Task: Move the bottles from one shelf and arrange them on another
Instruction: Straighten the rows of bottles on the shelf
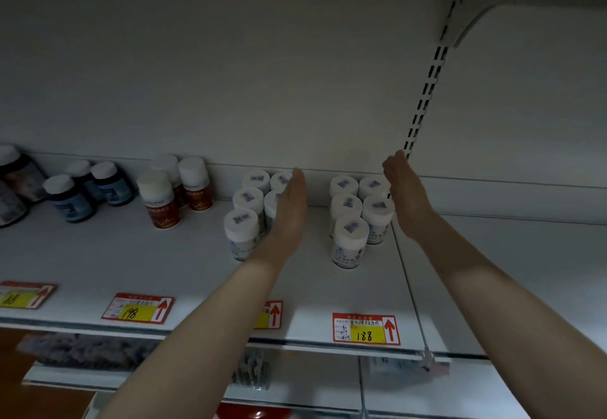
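White metal shelf (pixel 312 287) fills your view, its smooth board meeting a plain back panel. On it stand two clusters of white-capped bottles, all upright with their long axes vertical: five at the left cluster (pixel 244 221), five at the right cluster (pixel 356 215). Your left hand (pixel 289 211) rests flat-edged against the left cluster's right side, fingers straight and together, gripping nothing. Your right hand (pixel 407 198), equally flat, lies beside the right cluster. Below sits a yellow price tag (pixel 366 328).
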Motion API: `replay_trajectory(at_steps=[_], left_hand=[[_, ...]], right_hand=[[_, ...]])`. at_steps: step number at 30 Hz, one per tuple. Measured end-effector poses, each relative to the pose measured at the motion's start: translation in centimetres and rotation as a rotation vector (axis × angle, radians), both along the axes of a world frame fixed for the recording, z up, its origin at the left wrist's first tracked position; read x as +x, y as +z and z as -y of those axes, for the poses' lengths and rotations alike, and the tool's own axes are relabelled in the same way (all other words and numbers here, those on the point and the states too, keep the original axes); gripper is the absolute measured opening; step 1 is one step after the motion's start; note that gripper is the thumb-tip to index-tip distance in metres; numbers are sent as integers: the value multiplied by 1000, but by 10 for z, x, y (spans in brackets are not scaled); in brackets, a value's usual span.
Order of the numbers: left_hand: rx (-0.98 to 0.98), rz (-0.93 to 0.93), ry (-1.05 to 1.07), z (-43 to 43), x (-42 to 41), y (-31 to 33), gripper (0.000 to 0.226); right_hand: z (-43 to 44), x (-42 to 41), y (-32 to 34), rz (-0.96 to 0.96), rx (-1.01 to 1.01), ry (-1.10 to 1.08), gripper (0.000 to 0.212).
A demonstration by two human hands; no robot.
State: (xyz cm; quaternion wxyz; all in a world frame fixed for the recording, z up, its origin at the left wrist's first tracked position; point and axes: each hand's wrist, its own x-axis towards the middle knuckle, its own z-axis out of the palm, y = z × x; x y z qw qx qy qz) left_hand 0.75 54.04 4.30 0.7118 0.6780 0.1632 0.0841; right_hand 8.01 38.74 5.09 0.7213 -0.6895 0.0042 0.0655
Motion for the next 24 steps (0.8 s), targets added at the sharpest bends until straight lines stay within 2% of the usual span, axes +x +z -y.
replay_trajectory(at_steps=[2,5,8,12,17,19,22,24], left_hand=[[-39,77,45,-11,-6,9,47],[9,171,87,-37,-21,15,34],[-37,183,109,-70,-36,18,30],[-57,201,127,-120,-40,5,37],[-44,107,24,-153,-31,-22,58],[-17,28,35,-155,-26,-31,55],[-66,-28,-17,-148,-18,-40,52],[-145,-35,-108,-142,-15,-41,52]], right_hand=[[-10,-7,7,2,-6,7,54],[-34,-17,17,25,16,12,53],[-64,-26,16,47,2,7,49],[-103,-33,2,98,-84,-7,47],[-135,-40,-23,46,-66,-53,42],[-139,-42,-35,27,-97,-82,49],[-143,-41,-46,-23,-50,-113,34],[-146,-34,-52,-70,5,-120,40]])
